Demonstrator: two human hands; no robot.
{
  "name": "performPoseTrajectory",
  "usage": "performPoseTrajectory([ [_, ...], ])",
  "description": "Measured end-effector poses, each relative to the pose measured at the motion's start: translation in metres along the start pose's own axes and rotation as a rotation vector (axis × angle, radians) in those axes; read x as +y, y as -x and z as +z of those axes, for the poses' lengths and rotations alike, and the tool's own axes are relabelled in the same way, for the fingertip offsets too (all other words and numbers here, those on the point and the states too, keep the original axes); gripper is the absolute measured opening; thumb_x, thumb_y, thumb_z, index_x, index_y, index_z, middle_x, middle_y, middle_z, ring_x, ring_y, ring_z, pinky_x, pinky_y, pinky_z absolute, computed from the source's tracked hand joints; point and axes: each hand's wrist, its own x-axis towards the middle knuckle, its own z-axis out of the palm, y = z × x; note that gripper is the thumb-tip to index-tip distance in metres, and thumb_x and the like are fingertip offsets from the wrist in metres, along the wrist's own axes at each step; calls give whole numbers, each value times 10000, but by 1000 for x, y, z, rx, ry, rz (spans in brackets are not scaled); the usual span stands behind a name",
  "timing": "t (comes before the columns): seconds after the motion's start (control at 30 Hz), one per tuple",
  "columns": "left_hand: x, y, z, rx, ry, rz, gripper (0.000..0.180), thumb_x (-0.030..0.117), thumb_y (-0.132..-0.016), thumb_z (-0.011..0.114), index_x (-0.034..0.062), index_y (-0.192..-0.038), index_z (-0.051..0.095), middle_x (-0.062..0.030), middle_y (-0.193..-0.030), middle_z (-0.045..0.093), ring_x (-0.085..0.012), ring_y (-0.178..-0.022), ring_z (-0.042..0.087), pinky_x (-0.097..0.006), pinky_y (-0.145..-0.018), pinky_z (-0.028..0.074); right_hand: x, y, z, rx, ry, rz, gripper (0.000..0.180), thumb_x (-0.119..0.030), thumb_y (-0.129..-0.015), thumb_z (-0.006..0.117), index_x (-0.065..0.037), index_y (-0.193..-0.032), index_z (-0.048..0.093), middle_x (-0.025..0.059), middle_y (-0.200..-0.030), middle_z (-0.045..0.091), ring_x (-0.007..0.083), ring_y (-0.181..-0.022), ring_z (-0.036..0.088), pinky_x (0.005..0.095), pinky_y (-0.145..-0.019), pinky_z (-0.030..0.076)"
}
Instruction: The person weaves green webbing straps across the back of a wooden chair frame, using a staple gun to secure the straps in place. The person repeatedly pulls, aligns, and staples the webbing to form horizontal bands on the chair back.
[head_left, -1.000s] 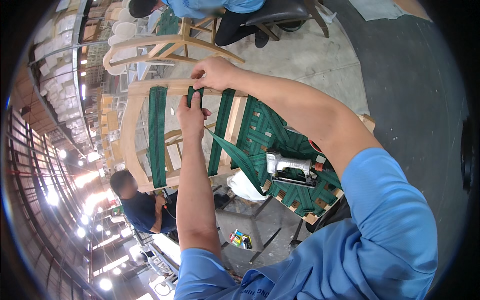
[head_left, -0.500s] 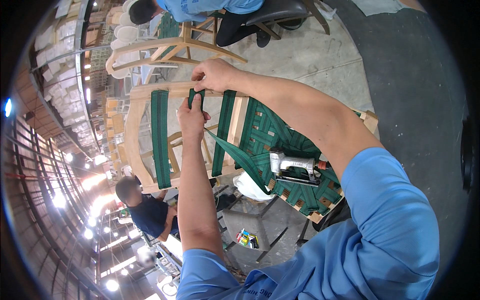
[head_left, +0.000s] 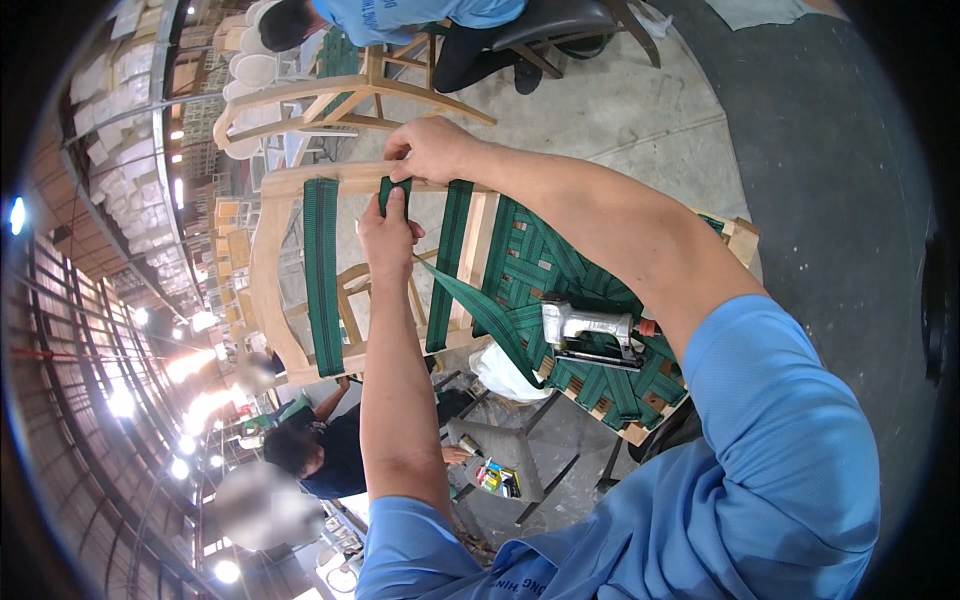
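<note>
A wooden chair frame (head_left: pixel 280 180) lies before me with green webbing straps fixed across its back. One strap (head_left: pixel 322 285) crosses near the left end and another strap (head_left: pixel 449 270) crosses farther right. Between them, my left hand (head_left: pixel 388 232) grips a loose green webbing strap (head_left: pixel 485 308), thumb pressed on it just below the far rail. My right hand (head_left: pixel 435 152) reaches over that rail, its fingertips pinching the strap's end against the wood. The strap's tail trails down to the right, onto the woven webbing seat (head_left: pixel 590 395). A metal staple gun (head_left: pixel 597 335) rests on the seat.
Beyond the rail, a co-worker in blue (head_left: pixel 420 18) sits by another wooden chair frame (head_left: pixel 300 105). Below left, a person in dark clothes (head_left: pixel 340 455) leans by a grey chair (head_left: pixel 530 455) with small colourful packets (head_left: pixel 498 478) on it. A white bag (head_left: pixel 508 372) lies under the frame.
Both my hands keep their hold at the rail, with barely any shift. The person in dark clothes has bent down and reached toward the grey chair, where a small can-like object now shows.
</note>
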Motion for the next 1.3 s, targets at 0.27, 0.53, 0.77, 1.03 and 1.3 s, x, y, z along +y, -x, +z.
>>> performPoseTrajectory([
  [0.27, 6, -5, 8, 18, -54, 89, 296, 277, -1074, 632, -11, -1092, 699, -54, -707, 626, -151, -455, 578, -292, -415, 428, -7, 51, -29, 294, 15, 63, 351, -373, -908, 771, -59, -1065, 770, 150, -994, 778, 336, -936, 749, 442, -818, 570],
  [0.53, 7, -1, 8, 36, -82, 116, 293, 280, -1069, 632, -7, -1071, 690, -66, -685, 615, -163, -451, 578, -309, -417, 429, 13, 283, 5, -637, 693, 295, 322, -232, -810, 800, 24, -1003, 775, 181, -901, 767, 382, -893, 762, 488, -846, 614],
  [0.77, 10, 1, 9, 40, -90, 118, 320, 289, -1066, 634, -25, -1055, 696, -59, -652, 599, -165, -437, 565, -315, -415, 433, 24, 303, 40, -558, 700, 566, 452, -68, -781, 783, 23, -1218, 706, 249, -1185, 721, 400, -1086, 726, 468, -922, 603],
  [1.03, 2, -2, 0, 72, -182, 151, 356, 316, -1052, 638, -29, -1097, 711, -124, -674, 668, -221, -493, 658, -372, -502, 527, -36, 322, -28, -56, 241, 464, 531, -72, -741, 726, 35, -1243, 587, 271, -1066, 730, 413, -1010, 729, 485, -866, 581],
  [1.3, -8, -2, -2, 139, -281, 184, 383, 354, -1020, 638, -11, -1113, 709, -275, -919, 740, -418, -842, 738, -517, -785, 568, -160, 233, -218, 234, 149, 528, 646, -291, -826, 903, -60, -1373, 649, 68, -1065, 738, 157, -867, 685, 328, -763, 576],
])
